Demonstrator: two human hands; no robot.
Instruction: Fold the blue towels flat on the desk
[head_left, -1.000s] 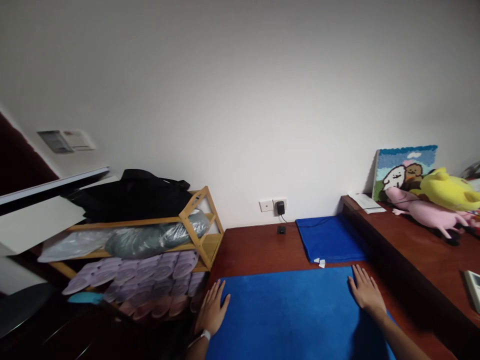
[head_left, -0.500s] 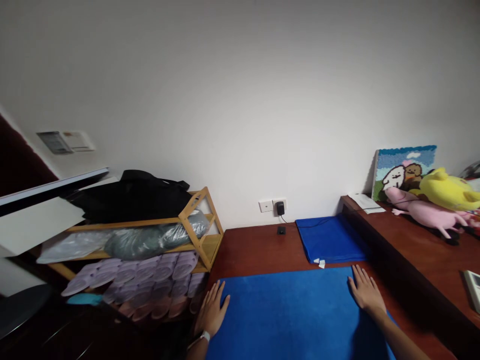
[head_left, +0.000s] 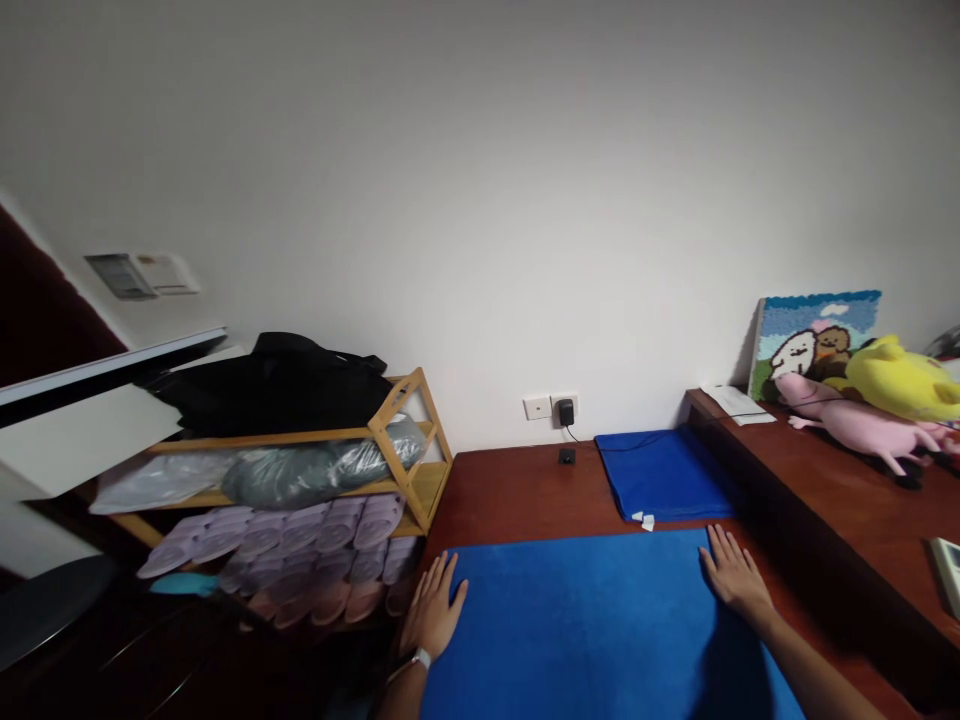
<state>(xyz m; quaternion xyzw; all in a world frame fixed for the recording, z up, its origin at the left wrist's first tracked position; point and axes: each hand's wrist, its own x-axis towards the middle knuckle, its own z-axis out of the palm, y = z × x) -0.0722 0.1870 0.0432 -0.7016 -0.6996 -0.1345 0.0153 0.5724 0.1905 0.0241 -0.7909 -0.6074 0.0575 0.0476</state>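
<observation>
A blue cloth (head_left: 577, 610) lies spread flat on the reddish-brown wooden table (head_left: 510, 490). My left hand (head_left: 435, 610) rests on its far left corner, fingers stretched out, with a pale band on the wrist. At the far right corner my right hand (head_left: 735, 575) lies flat with fingers extended, holding nothing. Behind the spread cloth, close to the wall, is a folded darker blue cloth (head_left: 667, 475) with white tags at its front edge.
Left of the table stands a wooden rack (head_left: 420, 450) with a black bag (head_left: 277, 385) and rows of purple slippers (head_left: 322, 525). A charger (head_left: 566, 410) is plugged in at the wall. Plush toys (head_left: 862, 425) and a dog picture (head_left: 817, 335) occupy the raised right surface.
The view has shifted slightly, so the scene appears a little further right and higher. Both hands stay on the cloth's far corners with fingers spread.
</observation>
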